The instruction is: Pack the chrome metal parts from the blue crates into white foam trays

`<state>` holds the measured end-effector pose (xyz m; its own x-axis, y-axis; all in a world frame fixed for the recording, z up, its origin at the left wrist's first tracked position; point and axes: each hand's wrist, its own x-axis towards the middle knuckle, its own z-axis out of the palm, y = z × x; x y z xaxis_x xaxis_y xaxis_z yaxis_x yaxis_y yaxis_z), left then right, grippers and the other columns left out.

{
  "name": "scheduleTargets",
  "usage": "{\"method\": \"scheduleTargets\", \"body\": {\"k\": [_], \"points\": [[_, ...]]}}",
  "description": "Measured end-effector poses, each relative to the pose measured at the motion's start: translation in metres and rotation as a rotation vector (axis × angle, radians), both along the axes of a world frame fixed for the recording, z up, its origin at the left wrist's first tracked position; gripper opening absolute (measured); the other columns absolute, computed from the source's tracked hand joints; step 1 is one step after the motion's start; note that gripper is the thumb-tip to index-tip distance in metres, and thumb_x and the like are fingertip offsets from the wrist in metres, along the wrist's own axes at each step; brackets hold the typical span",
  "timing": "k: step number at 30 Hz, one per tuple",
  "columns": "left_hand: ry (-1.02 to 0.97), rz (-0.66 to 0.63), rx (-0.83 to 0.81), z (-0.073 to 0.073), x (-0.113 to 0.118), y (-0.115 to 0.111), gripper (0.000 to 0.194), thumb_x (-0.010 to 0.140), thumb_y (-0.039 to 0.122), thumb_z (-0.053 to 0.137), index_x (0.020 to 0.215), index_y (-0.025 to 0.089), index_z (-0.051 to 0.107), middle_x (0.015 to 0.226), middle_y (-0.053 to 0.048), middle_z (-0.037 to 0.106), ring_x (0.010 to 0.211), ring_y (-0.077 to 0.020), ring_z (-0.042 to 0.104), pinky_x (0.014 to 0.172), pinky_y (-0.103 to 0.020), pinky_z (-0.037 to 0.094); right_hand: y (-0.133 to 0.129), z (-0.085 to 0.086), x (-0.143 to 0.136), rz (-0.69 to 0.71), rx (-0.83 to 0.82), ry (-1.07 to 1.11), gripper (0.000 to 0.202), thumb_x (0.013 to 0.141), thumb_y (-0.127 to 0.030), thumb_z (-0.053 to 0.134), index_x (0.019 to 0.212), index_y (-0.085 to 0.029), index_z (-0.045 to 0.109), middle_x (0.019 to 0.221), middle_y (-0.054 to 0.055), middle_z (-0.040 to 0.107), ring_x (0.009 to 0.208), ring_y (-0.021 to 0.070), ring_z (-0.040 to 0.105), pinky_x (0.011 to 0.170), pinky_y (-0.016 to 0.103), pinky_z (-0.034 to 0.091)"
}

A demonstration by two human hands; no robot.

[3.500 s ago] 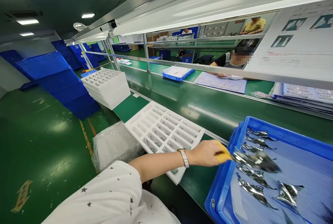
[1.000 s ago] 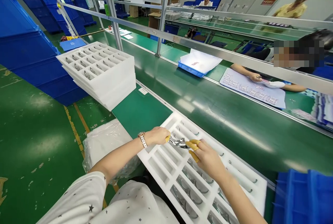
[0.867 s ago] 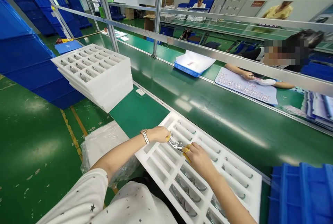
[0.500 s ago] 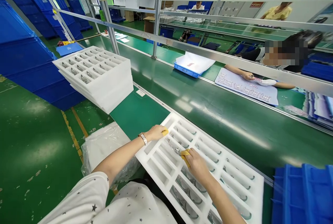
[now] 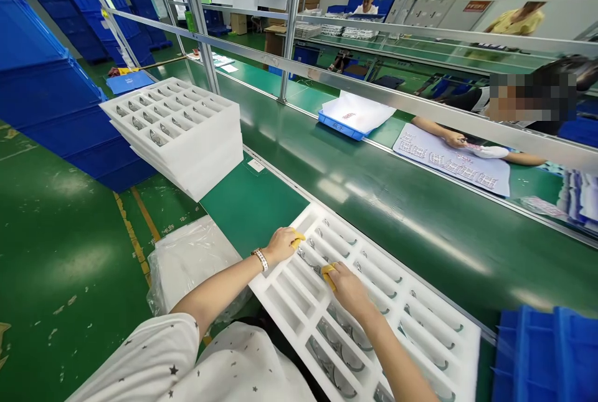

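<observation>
A curved shiny part (image 5: 308,262), clear or metallic, lies over a slot of the white foam tray (image 5: 276,298). My right hand (image 5: 344,285), with yellow covers on the fingertips, is closed on its right end. My left hand (image 5: 283,245), also with yellow fingertip covers, has its fingers pressed together at the part's upper left end. The fingertips hide both ends of the part. Similar curved parts (image 5: 339,343) sit in many of the tray's slots, while several slots at its left side hold nothing.
A stack of white foam trays (image 5: 217,153) holding similar parts stands at the left, beside blue crates (image 5: 56,103). A plastic-wrapped pile (image 5: 187,258) lies below. Blue bins (image 5: 544,352) are at the right. Across the green bench (image 5: 374,177), a co-worker's hand (image 5: 454,139) works over a sheet.
My right hand has moved slightly left, closer to my left hand, and the curved part has shifted with it. The view has turned a little to the left.
</observation>
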<state>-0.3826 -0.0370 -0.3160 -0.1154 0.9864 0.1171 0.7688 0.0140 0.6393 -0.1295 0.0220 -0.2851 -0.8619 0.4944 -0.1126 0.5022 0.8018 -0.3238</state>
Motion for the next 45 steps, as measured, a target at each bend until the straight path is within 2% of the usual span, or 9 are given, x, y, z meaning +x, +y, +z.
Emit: {"method": "scheduleTargets", "body": {"k": [4, 10, 15, 17, 24, 27, 32, 38, 45], "points": [[0.032, -0.035, 0.011, 0.006, 0.001, -0.004, 0.024, 0.092, 0.017, 0.061, 0.110, 0.022, 0.076, 0.095, -0.004, 0.071, 0.090, -0.0177, 0.065, 0.088, -0.033, 0.048, -0.010, -0.006, -0.004, -0.021, 0.109, -0.093, 0.033, 0.090, -0.003, 0.040, 0.092, -0.020, 0.068, 0.090, 0.007, 0.066, 0.092, 0.0238, 0.061, 0.066, 0.029, 0.043], [0.122, -0.104, -0.010, 0.017, 0.007, -0.010, 0.021, 0.092, 0.034, 0.069, 0.107, 0.021, 0.073, 0.110, -0.007, 0.067, 0.108, -0.0218, 0.061, 0.094, -0.037, 0.044, -0.021, -0.001, -0.006, -0.085, 0.213, -0.035, 0.032, 0.097, -0.009, 0.040, 0.096, -0.020, 0.070, 0.096, 0.010, 0.065, 0.097, 0.0251, 0.060, 0.072, 0.031, 0.045], [0.181, -0.089, -0.074, 0.021, 0.011, -0.004, 0.013, 0.094, 0.028, 0.065, 0.099, 0.019, 0.073, 0.105, -0.007, 0.066, 0.105, -0.0215, 0.061, 0.091, -0.037, 0.044, -0.017, 0.007, -0.014, -0.141, 0.075, -0.175, 0.036, 0.091, -0.003, 0.039, 0.097, -0.020, 0.070, 0.093, 0.007, 0.064, 0.082, 0.0201, 0.059, 0.061, 0.028, 0.038], [0.197, -0.101, -0.082, 0.022, 0.011, -0.001, 0.012, 0.094, 0.026, 0.063, 0.096, 0.019, 0.073, 0.103, -0.006, 0.066, 0.104, -0.0212, 0.061, 0.090, -0.036, 0.044, -0.014, 0.008, -0.015, -0.138, 0.085, -0.181, 0.037, 0.089, -0.001, 0.039, 0.092, -0.020, 0.070, 0.091, 0.007, 0.064, 0.081, 0.0205, 0.059, 0.061, 0.028, 0.036], [0.185, -0.120, -0.075, 0.022, 0.007, -0.001, 0.013, 0.094, 0.025, 0.063, 0.099, 0.021, 0.074, 0.103, -0.006, 0.067, 0.102, -0.0203, 0.062, 0.090, -0.036, 0.044, -0.006, 0.009, -0.001, -0.012, 0.134, -0.033, 0.030, 0.095, -0.016, 0.048, 0.096, -0.023, 0.077, 0.097, 0.011, 0.066, 0.093, 0.0262, 0.057, 0.077, 0.036, 0.047], [0.171, -0.112, -0.065, 0.022, 0.006, -0.001, 0.011, 0.093, 0.024, 0.064, 0.097, 0.021, 0.074, 0.102, -0.005, 0.067, 0.100, -0.0199, 0.062, 0.089, -0.035, 0.045, -0.002, 0.007, 0.004, -0.018, 0.120, 0.000, 0.036, 0.094, -0.011, 0.044, 0.089, -0.022, 0.078, 0.093, 0.011, 0.064, 0.089, 0.0259, 0.056, 0.073, 0.035, 0.047], [0.118, -0.078, -0.029, 0.019, 0.006, -0.001, 0.015, 0.095, 0.020, 0.060, 0.100, 0.022, 0.075, 0.099, -0.004, 0.069, 0.097, -0.0181, 0.064, 0.089, -0.034, 0.046, 0.000, -0.001, 0.001, -0.041, -0.007, 0.137, 0.040, 0.093, -0.005, 0.041, 0.091, -0.021, 0.078, 0.094, 0.009, 0.064, 0.089, 0.0224, 0.055, 0.076, 0.032, 0.047], [0.121, -0.081, -0.012, 0.017, 0.006, -0.002, 0.011, 0.092, 0.022, 0.064, 0.096, 0.022, 0.074, 0.102, -0.004, 0.070, 0.100, -0.0193, 0.064, 0.090, -0.035, 0.045, -0.013, 0.009, -0.009, -0.100, 0.168, -0.140, 0.034, 0.087, -0.001, 0.048, 0.083, -0.022, 0.075, 0.094, 0.010, 0.064, 0.094, 0.0242, 0.055, 0.074, 0.033, 0.038], [0.155, -0.130, -0.047, 0.018, 0.006, -0.003, 0.009, 0.093, 0.025, 0.066, 0.095, 0.022, 0.074, 0.103, -0.005, 0.066, 0.102, -0.0194, 0.061, 0.091, -0.034, 0.044, -0.012, 0.019, -0.013, -0.034, 0.170, -0.242, 0.035, 0.084, 0.003, 0.046, 0.080, -0.021, 0.072, 0.090, 0.012, 0.066, 0.094, 0.0259, 0.057, 0.074, 0.035, 0.035]]}}
